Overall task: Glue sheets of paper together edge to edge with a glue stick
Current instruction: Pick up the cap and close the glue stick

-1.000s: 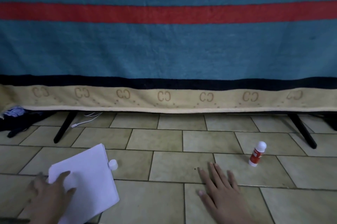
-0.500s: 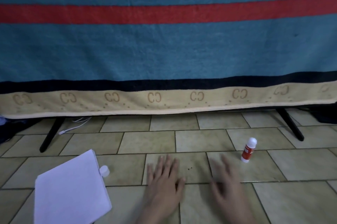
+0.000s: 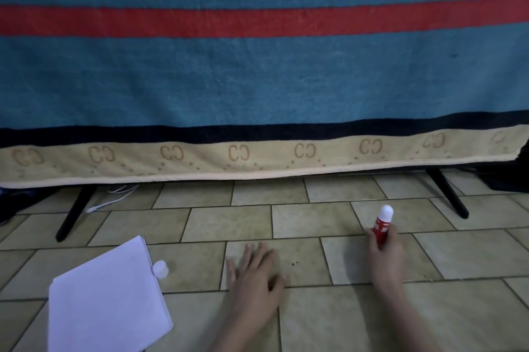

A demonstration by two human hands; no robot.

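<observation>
Grasping the red glue stick (image 3: 382,227), the right hand (image 3: 386,254) has its fingers curled round the lower barrel while the stick stands upright on the tiled floor (image 3: 472,308); its rounded white top points up. Left of the glue stick, well apart, the left hand (image 3: 254,274) lies flat on the tiles, fingers straight and released, holding nothing. Farther left again lies the stack of white paper (image 3: 106,303), corner pointing away from the person, with a small white cap (image 3: 160,268) just beside its right edge.

The step in hand looks like picking up the glue. To do it well, the grip should sit low on the barrel so the tip stays free, and the stick should be carried over to the paper instead of dragging sheets toward it. The flat left hand would serve best pinning a sheet near the edge to be glued.

Behind the glue stick hangs a blue blanket (image 3: 257,79) with a red stripe.
</observation>
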